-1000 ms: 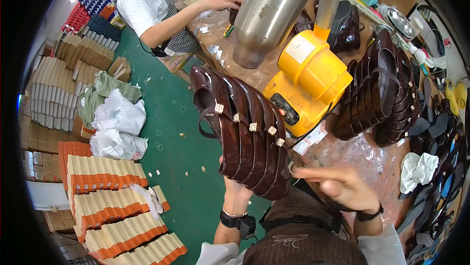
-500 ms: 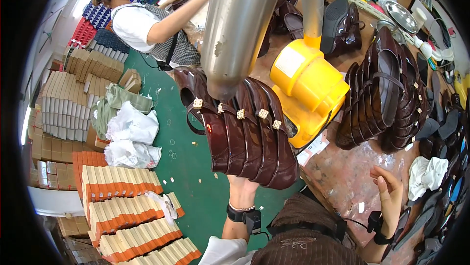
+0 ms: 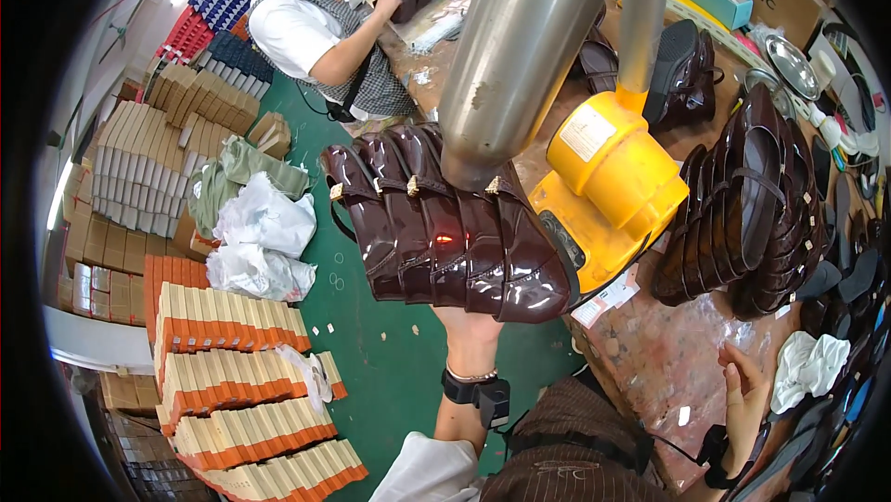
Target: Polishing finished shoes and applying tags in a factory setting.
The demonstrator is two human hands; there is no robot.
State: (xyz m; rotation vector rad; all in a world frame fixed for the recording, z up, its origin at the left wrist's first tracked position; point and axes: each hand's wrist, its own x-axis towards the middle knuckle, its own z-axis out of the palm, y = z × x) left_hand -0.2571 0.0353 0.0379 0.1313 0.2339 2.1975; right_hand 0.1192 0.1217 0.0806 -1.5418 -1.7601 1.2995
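Observation:
A nested row of glossy dark burgundy strap shoes [image 3: 436, 265] is held up by my left hand [image 3: 471, 328] from below. Its fingers are hidden behind the shoes, which bear small pale ornaments on their straps. Directly over the row hangs the rounded end of a thick steel tube [image 3: 506, 84], overlapping it in view; I cannot tell whether they touch. A small red glow shows on one shiny upper. Beside the toe at the right end sits a yellow motor housing [image 3: 617, 168] on a yellow base. Low over the worktable, my right hand [image 3: 744, 400] is open, fingers extended, holding nothing.
More burgundy shoes [image 3: 747, 214] stand bunched on the worktable [image 3: 631, 353], near a crumpled white cloth [image 3: 809, 370]. Dark insoles line the right edge. At far left, a co-worker [image 3: 311, 33] handles dark shoes. Stacked boxes [image 3: 251, 391] and white bags [image 3: 264, 224] occupy the green floor.
The shoe row has tilted and turned beneath the tube, and the red glow has gone from an end shoe to one nearer the middle. The view has shifted slightly. My right hand remains open.

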